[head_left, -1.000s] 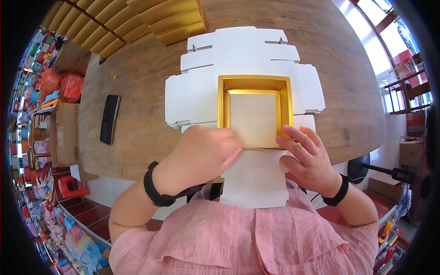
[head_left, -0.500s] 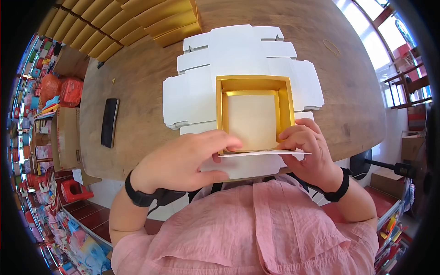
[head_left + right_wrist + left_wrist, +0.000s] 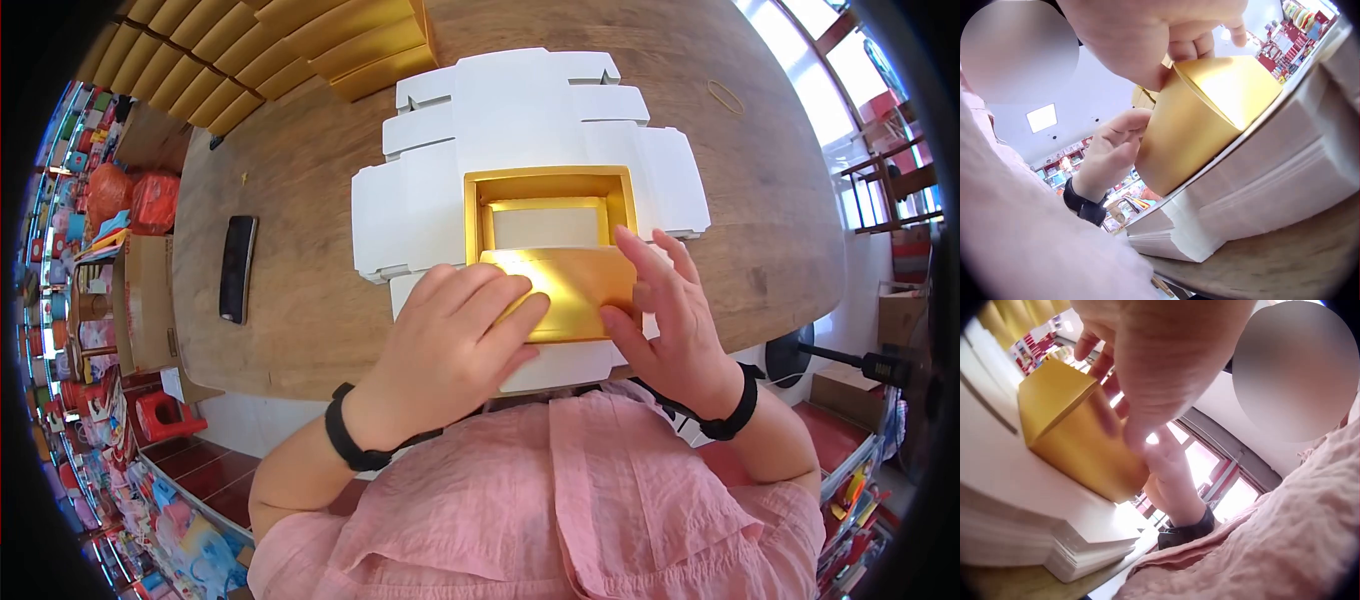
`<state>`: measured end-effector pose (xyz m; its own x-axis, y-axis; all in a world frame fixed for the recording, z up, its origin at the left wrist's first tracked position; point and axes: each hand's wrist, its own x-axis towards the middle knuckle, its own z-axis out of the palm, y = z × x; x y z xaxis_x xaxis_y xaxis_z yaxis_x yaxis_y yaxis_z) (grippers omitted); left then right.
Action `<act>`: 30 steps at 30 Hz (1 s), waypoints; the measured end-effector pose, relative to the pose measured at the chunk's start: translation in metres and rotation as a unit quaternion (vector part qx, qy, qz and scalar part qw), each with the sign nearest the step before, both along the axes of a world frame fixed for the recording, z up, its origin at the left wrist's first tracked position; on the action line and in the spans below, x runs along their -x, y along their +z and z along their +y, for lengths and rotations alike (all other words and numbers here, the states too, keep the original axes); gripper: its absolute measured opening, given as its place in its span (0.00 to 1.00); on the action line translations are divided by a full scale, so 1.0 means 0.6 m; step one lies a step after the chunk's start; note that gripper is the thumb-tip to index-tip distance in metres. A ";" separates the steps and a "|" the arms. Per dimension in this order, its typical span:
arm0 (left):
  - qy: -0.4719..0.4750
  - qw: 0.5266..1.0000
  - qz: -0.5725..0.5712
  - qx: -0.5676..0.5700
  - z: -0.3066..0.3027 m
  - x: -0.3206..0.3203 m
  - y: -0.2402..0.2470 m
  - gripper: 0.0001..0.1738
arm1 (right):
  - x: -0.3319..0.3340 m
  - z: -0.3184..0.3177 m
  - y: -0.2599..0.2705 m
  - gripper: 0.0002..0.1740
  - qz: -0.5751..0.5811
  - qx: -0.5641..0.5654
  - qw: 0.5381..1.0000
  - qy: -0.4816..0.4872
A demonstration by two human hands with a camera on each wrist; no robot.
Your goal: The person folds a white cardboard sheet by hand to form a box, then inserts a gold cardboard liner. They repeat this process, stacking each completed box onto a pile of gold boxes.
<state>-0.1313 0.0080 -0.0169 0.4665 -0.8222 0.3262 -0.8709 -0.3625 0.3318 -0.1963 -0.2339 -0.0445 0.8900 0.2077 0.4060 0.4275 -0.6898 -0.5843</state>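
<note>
A square gold cardboard box (image 3: 548, 182), with a pale bottom, sits on a stack of white flat box blanks (image 3: 510, 105). Its near panel (image 3: 575, 290) is folded up and leans over the near half of the opening, gold face showing. My left hand (image 3: 450, 325) rests its fingertips on the panel's left part, thumb lower down by its near edge. On the right, my other hand (image 3: 680, 325) has its fingers spread above the box's right wall, with the thumb touching the panel. In the left wrist view the gold outer wall (image 3: 1079, 450) stands upright on the stack.
Rows of finished gold boxes (image 3: 375, 45) fill the table's far left. A phone (image 3: 237, 270) lies on the wooden table (image 3: 310, 190) at left. A rubber band (image 3: 725, 96) is at the far right. Beside the table stands a cardboard carton (image 3: 150, 300).
The near panel, flat toward my body at first, has been raised and now tilts over the box. My left hand moved onto its gold face; the right fingers lifted and spread.
</note>
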 end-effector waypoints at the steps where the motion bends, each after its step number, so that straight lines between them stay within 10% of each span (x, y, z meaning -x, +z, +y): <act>1: 0.004 1.000 0.003 0.001 -0.001 -0.003 -0.006 0.29 | -0.002 0.003 0.001 0.38 -0.030 0.015 0.999 -0.028; 9: 0.034 0.998 0.058 0.005 -0.005 -0.003 -0.006 0.22 | -0.007 -0.026 0.005 0.15 -0.046 0.187 0.980 0.054; 19: 0.002 0.995 0.023 -0.102 -0.003 -0.007 0.003 0.12 | -0.017 -0.010 0.012 0.15 -0.003 0.213 0.973 0.090; 30: 0.033 0.987 -0.042 -0.150 -0.038 -0.007 -0.020 0.22 | -0.034 0.001 0.006 0.13 -0.017 0.254 0.959 0.123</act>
